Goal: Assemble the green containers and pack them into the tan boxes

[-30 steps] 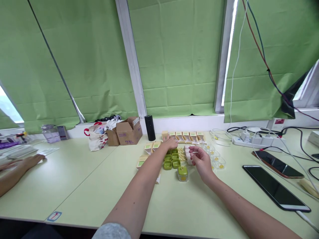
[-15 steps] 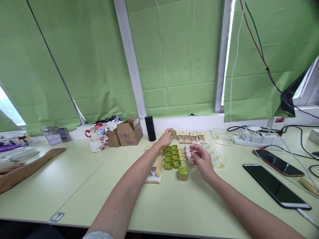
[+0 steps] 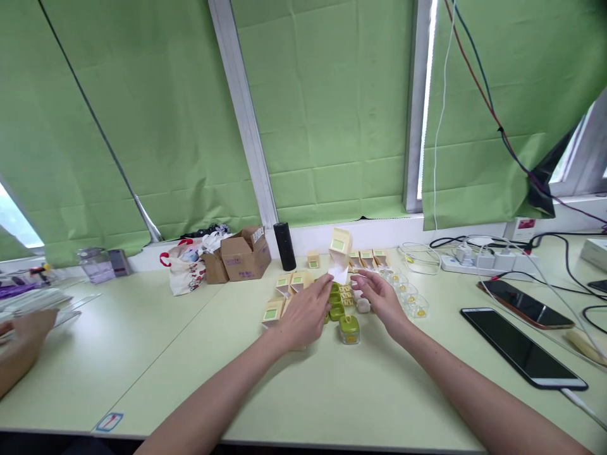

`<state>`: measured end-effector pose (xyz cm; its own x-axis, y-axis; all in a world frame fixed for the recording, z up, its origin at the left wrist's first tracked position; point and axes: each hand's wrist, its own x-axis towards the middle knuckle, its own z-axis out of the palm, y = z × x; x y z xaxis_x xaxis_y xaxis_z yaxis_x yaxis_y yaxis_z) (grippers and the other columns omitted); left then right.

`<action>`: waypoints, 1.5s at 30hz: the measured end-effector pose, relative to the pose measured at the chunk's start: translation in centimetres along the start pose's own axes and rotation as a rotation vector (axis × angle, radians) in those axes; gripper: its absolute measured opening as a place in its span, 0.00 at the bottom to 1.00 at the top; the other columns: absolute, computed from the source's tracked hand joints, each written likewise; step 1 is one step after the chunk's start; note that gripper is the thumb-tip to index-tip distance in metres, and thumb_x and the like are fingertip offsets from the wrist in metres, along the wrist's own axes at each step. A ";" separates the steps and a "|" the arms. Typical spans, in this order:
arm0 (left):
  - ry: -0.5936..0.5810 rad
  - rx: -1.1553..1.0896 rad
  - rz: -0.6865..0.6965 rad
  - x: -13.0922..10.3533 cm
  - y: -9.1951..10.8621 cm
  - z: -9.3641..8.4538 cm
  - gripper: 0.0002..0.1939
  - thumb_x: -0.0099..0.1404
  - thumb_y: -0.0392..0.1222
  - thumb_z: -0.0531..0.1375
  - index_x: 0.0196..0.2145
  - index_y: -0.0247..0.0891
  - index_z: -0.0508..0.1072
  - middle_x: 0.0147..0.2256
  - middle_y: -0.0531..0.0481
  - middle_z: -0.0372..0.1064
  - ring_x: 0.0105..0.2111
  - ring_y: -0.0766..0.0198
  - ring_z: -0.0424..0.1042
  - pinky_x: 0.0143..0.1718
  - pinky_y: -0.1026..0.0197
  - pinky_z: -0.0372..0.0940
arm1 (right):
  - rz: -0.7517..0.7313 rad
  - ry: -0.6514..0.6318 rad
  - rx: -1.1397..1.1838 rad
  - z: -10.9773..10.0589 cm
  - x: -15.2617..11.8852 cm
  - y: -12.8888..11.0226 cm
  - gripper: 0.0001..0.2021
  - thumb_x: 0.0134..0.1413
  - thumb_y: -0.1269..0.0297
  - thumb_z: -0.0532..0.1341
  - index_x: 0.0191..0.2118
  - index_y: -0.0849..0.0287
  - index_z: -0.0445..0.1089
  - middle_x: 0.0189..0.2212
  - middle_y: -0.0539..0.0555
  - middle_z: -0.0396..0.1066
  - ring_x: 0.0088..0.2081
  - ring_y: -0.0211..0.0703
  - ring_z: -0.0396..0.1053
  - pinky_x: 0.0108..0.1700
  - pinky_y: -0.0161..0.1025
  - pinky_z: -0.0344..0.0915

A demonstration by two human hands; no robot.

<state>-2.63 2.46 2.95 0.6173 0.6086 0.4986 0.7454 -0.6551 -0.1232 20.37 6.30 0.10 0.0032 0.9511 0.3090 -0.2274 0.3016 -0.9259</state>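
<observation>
My left hand (image 3: 307, 311) grips the white lower flap of a small cream cardboard box (image 3: 339, 245), which stands up above the fingers with its green label facing me. My right hand (image 3: 379, 296) is just right of the flap, fingers bent and apart, and I see nothing in it. Under and between the hands lie green lids (image 3: 336, 312), partly covered by my left hand, small yellow pieces (image 3: 348, 294) and white rolled pieces (image 3: 363, 306). Nearest me sits a clear container with a green lid (image 3: 349, 330).
More cream boxes (image 3: 273, 312) stand left of my left hand, others (image 3: 367, 258) at the back. Clear cups (image 3: 419, 307) are on the right, near phones (image 3: 524, 347) and a power strip (image 3: 496, 264). A black cylinder (image 3: 284, 246) stands behind. A co-worker's hand (image 3: 35, 328) is far left.
My left hand has come back toward me, bringing a cream box up and nearer my right hand. My right hand stays in almost the same place. The co-worker's arm has drawn back left.
</observation>
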 end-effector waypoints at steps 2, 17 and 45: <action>-0.027 0.020 0.049 -1.3 1.1 -0.4 0.28 0.75 0.36 0.52 0.70 0.35 0.54 0.68 0.31 0.61 0.64 0.40 0.69 0.58 0.39 0.72 | 0.017 -0.014 0.008 0.2 0.0 -0.2 0.35 0.46 0.34 0.73 0.53 0.54 0.74 0.49 0.62 0.83 0.49 0.58 0.80 0.48 0.50 0.75; 0.193 -0.294 -0.149 -0.6 2.6 -2.6 0.16 0.74 0.41 0.58 0.58 0.42 0.68 0.59 0.36 0.65 0.55 0.45 0.72 0.51 0.43 0.73 | -0.098 -0.140 0.081 0.6 -0.9 -0.7 0.31 0.50 0.43 0.75 0.56 0.51 0.73 0.52 0.59 0.80 0.55 0.58 0.77 0.57 0.53 0.73; 0.628 -0.135 0.038 -0.8 -0.3 3.9 0.28 0.70 0.23 0.56 0.61 0.49 0.66 0.62 0.39 0.59 0.65 0.48 0.64 0.58 0.41 0.72 | -0.592 0.033 -0.598 -0.4 -1.1 2.4 0.17 0.66 0.63 0.57 0.59 0.50 0.68 0.54 0.59 0.74 0.56 0.58 0.70 0.57 0.59 0.70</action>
<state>-2.37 3.95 -0.75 0.3471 0.2328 0.9085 0.6627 -0.7463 -0.0619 20.20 6.02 -2.53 -0.0100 0.6235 0.7818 0.3754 0.7270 -0.5750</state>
